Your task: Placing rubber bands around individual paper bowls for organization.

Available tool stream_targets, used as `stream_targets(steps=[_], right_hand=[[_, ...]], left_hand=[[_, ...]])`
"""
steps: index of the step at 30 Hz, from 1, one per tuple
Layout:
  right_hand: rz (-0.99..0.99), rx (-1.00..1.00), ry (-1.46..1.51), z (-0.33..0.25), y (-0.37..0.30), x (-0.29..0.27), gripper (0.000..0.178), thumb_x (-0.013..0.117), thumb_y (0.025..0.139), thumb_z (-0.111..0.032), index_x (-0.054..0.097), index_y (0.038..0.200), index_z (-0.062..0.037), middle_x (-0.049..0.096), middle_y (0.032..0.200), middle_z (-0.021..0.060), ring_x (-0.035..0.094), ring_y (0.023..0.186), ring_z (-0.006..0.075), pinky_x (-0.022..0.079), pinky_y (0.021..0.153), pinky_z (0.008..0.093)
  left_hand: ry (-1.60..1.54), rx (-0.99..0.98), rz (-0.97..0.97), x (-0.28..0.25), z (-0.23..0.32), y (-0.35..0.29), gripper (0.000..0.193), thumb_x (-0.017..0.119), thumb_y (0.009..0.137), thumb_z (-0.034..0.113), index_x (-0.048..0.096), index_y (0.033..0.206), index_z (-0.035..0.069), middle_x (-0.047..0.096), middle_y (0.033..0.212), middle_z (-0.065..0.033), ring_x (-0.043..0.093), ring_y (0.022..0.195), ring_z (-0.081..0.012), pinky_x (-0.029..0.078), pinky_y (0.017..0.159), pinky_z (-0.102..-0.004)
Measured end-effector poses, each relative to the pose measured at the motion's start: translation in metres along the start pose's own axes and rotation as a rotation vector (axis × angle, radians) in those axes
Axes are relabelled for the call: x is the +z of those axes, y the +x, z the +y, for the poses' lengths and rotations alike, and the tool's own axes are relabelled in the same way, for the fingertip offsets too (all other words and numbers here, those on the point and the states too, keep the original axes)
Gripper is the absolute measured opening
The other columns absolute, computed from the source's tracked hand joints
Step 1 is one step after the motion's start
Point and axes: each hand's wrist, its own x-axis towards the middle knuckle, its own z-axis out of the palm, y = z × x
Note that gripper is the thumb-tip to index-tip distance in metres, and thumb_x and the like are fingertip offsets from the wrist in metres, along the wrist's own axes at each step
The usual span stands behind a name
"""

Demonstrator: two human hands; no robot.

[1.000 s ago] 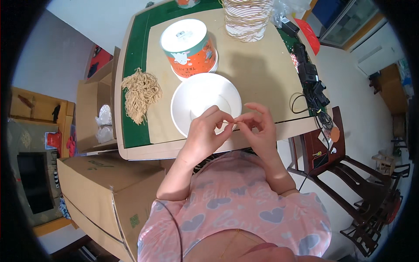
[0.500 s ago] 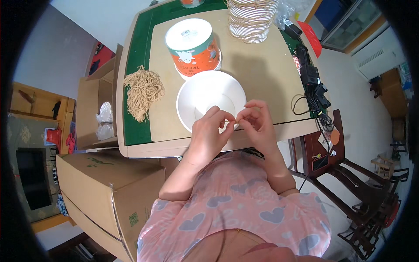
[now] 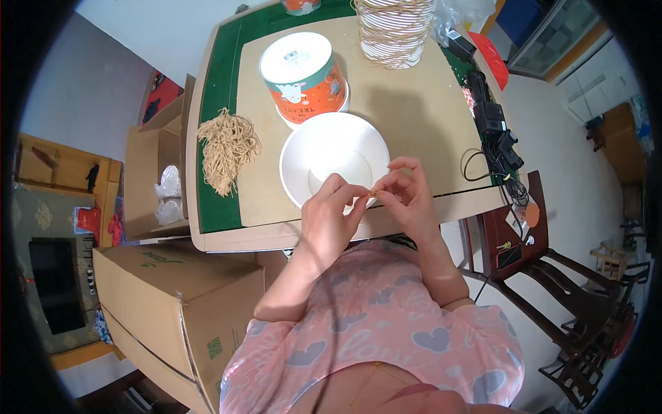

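Note:
My left hand [image 3: 329, 217] and my right hand [image 3: 408, 201] meet over the near rim of a white paper bucket [image 3: 298, 165]. Both are closed in a pinch, their fingertips almost touching. A tiny yellowish bit shows between them, too small to name. The bucket stands upright with its mouth toward me, and no contents show inside. Just behind it, an orange and teal printed bucket [image 3: 318, 96] rests upside down, its white base up. On the left of the table lies a loose heap of tan cord loops [image 3: 227, 152].
A tall white stack wound with tan cord [image 3: 393, 34] stands at the table's back. Black adapters and cables [image 3: 491, 117] line the right edge. A large cardboard box [image 3: 176, 283] is at the lower left, a dark wooden chair [image 3: 514, 238] at the right.
My left fingers have straightened slightly and come closer to the right fingertips, narrowing the gap in the pinch. The objects on the table stay where they were.

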Motion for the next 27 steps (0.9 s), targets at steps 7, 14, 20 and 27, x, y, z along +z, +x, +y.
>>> stream_targets(steps=[7,14,20,27], right_hand=[[0.064,-0.081,-0.125,0.004,-0.002,0.005,0.039,0.062,0.081,0.005,0.039,0.11,-0.0073,0.063,0.083,0.0039,0.055,0.074,0.0077,0.043,0.067,0.0212],[0.122,-0.144,-0.243,-0.001,-0.006,0.011,0.034,0.064,0.08,0.004,0.044,0.106,-0.0058,0.064,0.083,0.0046,0.056,0.072,0.0091,0.044,0.067,0.0229],[0.084,-0.187,-0.284,0.001,-0.006,0.008,0.024,0.064,0.081,0.0,0.054,0.102,-0.0045,0.064,0.09,0.0047,0.058,0.073,0.0107,0.047,0.07,0.0251],[0.076,-0.18,-0.604,-0.025,-0.015,0.018,0.025,0.067,0.078,-0.004,0.059,0.101,-0.0076,0.056,0.093,0.0067,0.06,0.074,0.0204,0.049,0.066,0.0307]], left_hand=[[0.035,-0.016,0.054,0.008,0.003,-0.004,0.006,0.069,0.078,0.007,0.065,0.082,0.005,0.054,0.073,-0.0079,0.059,0.059,-0.0253,0.047,0.053,-0.035],[0.018,-0.049,0.101,0.015,0.006,-0.002,0.008,0.07,0.073,0.0,0.065,0.08,0.001,0.053,0.067,-0.0077,0.052,0.057,-0.0167,0.043,0.054,-0.0287],[-0.133,-0.113,0.027,0.001,0.001,0.004,0.006,0.07,0.073,-0.002,0.065,0.077,0.001,0.048,0.065,-0.0014,0.041,0.056,-0.0082,0.035,0.05,-0.0231],[-0.179,-0.153,-0.028,-0.006,-0.005,0.006,0.003,0.068,0.078,-0.001,0.067,0.081,0.001,0.05,0.07,0.0006,0.042,0.059,-0.0041,0.032,0.051,-0.0188]])
